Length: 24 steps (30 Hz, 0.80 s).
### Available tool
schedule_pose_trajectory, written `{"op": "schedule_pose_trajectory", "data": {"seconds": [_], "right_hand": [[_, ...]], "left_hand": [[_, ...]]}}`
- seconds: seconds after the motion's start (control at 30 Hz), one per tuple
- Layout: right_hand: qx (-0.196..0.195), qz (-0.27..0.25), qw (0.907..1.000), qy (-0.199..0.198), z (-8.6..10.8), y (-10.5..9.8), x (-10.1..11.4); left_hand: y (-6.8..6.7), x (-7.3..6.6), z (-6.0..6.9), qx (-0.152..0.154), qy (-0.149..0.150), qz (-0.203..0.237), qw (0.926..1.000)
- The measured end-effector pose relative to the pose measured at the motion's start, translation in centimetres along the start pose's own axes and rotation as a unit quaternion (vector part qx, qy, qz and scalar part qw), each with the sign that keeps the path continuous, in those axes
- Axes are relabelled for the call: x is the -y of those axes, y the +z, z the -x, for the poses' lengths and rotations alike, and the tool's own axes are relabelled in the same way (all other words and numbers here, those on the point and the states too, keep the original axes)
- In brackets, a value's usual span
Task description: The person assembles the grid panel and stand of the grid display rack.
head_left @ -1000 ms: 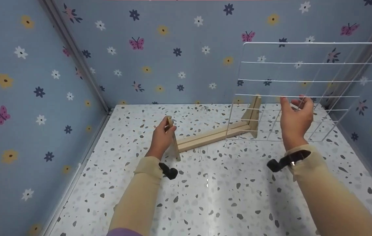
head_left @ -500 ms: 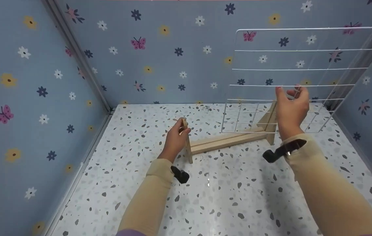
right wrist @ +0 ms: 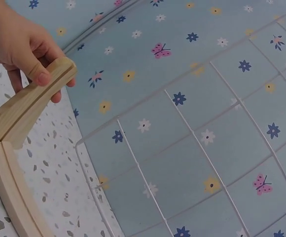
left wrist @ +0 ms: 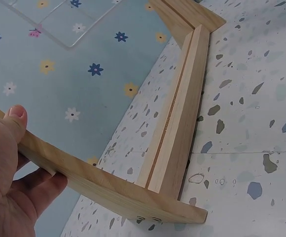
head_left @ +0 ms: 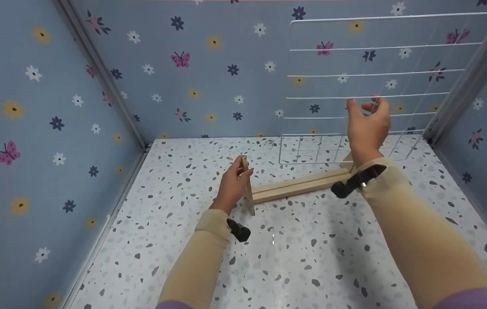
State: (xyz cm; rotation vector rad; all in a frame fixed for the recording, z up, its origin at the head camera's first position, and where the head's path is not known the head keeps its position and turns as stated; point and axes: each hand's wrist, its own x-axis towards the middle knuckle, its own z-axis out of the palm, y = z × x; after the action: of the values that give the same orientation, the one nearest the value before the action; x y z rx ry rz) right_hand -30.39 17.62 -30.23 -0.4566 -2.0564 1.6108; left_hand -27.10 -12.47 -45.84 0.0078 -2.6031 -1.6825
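In the head view my left hand [head_left: 232,185] grips the upper part of the near end board [head_left: 250,201] of a wooden stand. A grooved beam [head_left: 299,186] runs from that board to another end board, mostly hidden behind my right forearm. My right hand [head_left: 368,128] holds a white wire grid [head_left: 398,17] raised above the beam and apart from it. In the left wrist view, thumb and fingers of my left hand [left wrist: 15,182] pinch the end board [left wrist: 108,183]. The right wrist view shows the grid [right wrist: 202,143] and my left hand [right wrist: 24,44] on the board.
A speckled white surface [head_left: 278,257] lies under the stand. Blue flowered panels [head_left: 226,86] stand behind it and at both sides, with grey strips [head_left: 97,73] at the corners.
The wire grid and my right hand have moved up and to the left. My left hand has moved right with the wooden stand, mostly in the earlier half second.
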Motion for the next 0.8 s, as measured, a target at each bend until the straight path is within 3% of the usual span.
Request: {"op": "schedule_pose_trajectory", "data": {"seconds": [0.3, 0.8], "right_hand": [[0.006, 0.003, 0.9999, -0.016, 0.5, 1.5, 2.1], [0.032, 0.002, 0.9993, -0.019, 1.6, 3.6, 4.7]], "left_hand": [[-0.1, 0.1, 0.2, 0.002, 0.016, -0.008, 0.9998], [0.1, 0.0, -0.1, -0.006, -0.019, -0.007, 0.9998]]}}
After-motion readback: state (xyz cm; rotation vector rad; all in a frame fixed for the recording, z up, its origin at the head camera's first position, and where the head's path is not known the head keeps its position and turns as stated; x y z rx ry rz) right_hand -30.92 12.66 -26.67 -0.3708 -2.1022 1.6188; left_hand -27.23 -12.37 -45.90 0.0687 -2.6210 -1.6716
